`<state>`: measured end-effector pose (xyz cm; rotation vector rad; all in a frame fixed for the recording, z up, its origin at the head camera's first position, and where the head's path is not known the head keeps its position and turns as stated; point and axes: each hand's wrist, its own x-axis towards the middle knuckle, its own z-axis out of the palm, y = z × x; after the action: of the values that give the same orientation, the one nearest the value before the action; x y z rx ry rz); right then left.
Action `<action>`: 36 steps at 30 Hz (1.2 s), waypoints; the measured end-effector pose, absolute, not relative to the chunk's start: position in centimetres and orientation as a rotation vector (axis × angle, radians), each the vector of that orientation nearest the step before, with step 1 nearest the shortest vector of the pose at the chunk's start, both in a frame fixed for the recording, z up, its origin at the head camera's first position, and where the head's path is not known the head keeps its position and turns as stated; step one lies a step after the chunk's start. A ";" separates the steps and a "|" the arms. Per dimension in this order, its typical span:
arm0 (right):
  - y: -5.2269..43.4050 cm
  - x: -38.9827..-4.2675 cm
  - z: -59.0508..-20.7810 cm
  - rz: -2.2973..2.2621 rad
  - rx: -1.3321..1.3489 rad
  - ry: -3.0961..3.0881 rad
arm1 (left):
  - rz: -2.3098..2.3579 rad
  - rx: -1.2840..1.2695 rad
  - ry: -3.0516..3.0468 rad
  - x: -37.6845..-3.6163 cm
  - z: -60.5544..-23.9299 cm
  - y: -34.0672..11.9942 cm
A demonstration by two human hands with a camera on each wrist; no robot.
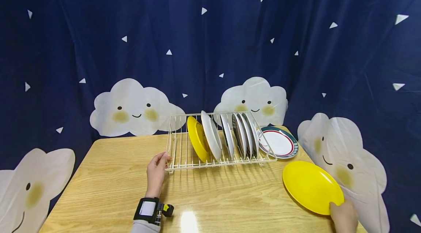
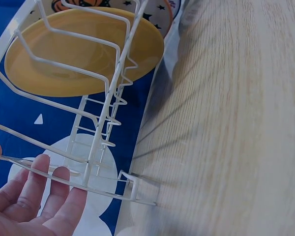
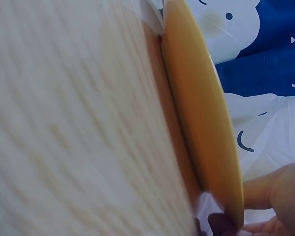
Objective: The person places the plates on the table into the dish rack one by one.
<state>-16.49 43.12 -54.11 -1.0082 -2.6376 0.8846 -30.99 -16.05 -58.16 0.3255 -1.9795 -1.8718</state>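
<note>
Right hand (image 1: 343, 216) — yellow plate (image 1: 311, 187) pinched

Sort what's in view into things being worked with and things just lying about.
In hand:
- round yellow plastic plate, in right hand
- white wire dish rack, touched by left hand

Lying about:
- green-and-red-rimmed white plate
- wooden table

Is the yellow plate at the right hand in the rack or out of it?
Out. The right hand holds the yellow plate by its near edge above the table, apart from the rack.
</note>
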 end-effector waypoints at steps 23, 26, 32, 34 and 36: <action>42.9 -16.1 -53.0 1.481 -1.003 -2.359 | -1.899 0.368 -2.052 -26.5 -51.0 -14.3; 42.4 -16.0 -52.4 1.517 -1.000 -2.317 | -1.873 0.366 -2.050 -27.6 -52.8 -14.7; 42.7 -16.7 -52.5 1.625 -0.957 -2.161 | -1.801 0.376 -2.022 -31.2 -58.4 -15.8; 43.5 -17.4 -53.1 1.670 -0.922 -2.056 | -1.796 0.386 -2.007 -31.5 -58.9 -15.9; 44.5 -18.2 -53.9 1.721 -0.899 -1.944 | -1.838 0.332 -1.974 -30.9 -58.0 -15.8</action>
<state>-18.24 44.50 -53.88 -0.8993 -1.9439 1.7205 -30.91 -15.84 -58.04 0.3317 -1.9740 -1.8383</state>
